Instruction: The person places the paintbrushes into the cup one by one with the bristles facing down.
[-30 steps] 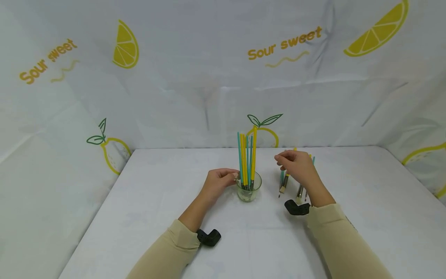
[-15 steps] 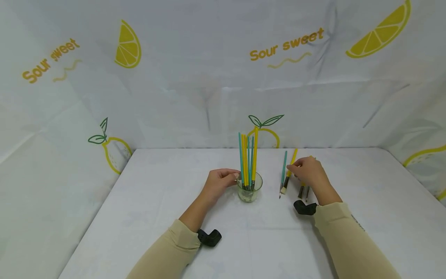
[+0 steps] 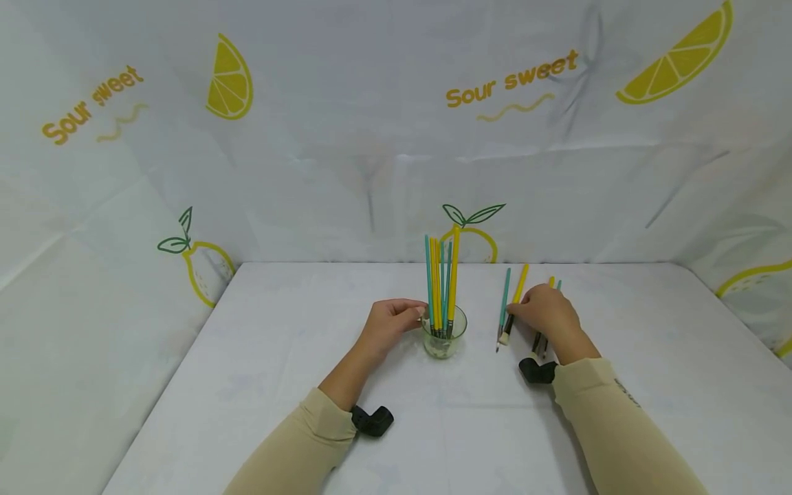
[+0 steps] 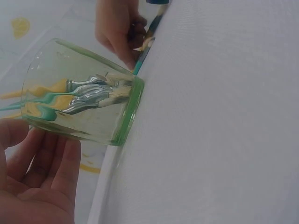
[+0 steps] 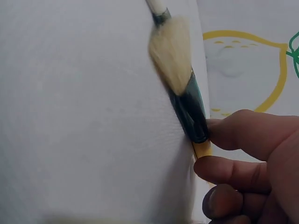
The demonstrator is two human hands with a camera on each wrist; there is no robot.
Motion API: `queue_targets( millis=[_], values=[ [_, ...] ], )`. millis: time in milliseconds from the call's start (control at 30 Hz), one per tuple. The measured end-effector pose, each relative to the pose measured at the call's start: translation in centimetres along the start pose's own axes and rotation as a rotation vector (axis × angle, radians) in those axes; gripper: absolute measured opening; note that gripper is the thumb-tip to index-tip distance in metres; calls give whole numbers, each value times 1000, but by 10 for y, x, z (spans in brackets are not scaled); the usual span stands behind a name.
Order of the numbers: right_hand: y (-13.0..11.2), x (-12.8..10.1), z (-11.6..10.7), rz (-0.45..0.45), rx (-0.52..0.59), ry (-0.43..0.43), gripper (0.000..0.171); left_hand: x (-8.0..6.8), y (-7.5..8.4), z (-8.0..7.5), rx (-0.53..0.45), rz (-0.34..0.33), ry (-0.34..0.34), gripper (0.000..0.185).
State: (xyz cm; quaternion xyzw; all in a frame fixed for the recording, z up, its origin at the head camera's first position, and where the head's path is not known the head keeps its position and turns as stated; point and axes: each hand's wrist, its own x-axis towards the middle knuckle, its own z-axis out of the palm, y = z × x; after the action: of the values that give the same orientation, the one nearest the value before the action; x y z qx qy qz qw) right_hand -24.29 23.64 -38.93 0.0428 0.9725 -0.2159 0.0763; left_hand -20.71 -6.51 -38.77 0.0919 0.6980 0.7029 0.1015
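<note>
A clear green-tinted glass (image 3: 443,338) (image 4: 84,93) stands mid-table with several yellow and teal paintbrushes (image 3: 441,278) upright in it, bristles down. My left hand (image 3: 392,320) (image 4: 42,177) rests against the glass's left side, thumb and fairly straight fingers touching its wall. To the right, several brushes lie on the table: a teal one (image 3: 504,302), a yellow one (image 3: 518,289) and others partly under my right hand (image 3: 546,313) (image 5: 252,163). That hand pinches the yellow brush (image 5: 189,109) by its dark ferrule, just behind the white bristles. The brush lies flat on the cloth.
A white cloth covers the table (image 3: 278,385). Lemon-print fabric walls (image 3: 346,137) close it in at the back and both sides. Black wrist mounts (image 3: 371,421) (image 3: 537,371) sit at each sleeve. In the left wrist view my right hand (image 4: 119,28) shows beyond the glass.
My right hand came down from above the lying brushes onto the table and closed its fingertips on the yellow brush. The left hand and the glass stayed put.
</note>
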Motion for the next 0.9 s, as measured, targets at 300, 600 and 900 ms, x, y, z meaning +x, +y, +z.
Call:
queue_targets(
  millis=[300,600,900],
  values=[
    [-3,2,2,37,-22,-30,35,0,1,0,1,-3,7,26],
    [0,2,1,37,27,-45,31,0,0,0,1,-10,6,25],
    [2,-3,-6,15,192,-28,41,-1,1,1,-3,-9,3,26]
  ],
)
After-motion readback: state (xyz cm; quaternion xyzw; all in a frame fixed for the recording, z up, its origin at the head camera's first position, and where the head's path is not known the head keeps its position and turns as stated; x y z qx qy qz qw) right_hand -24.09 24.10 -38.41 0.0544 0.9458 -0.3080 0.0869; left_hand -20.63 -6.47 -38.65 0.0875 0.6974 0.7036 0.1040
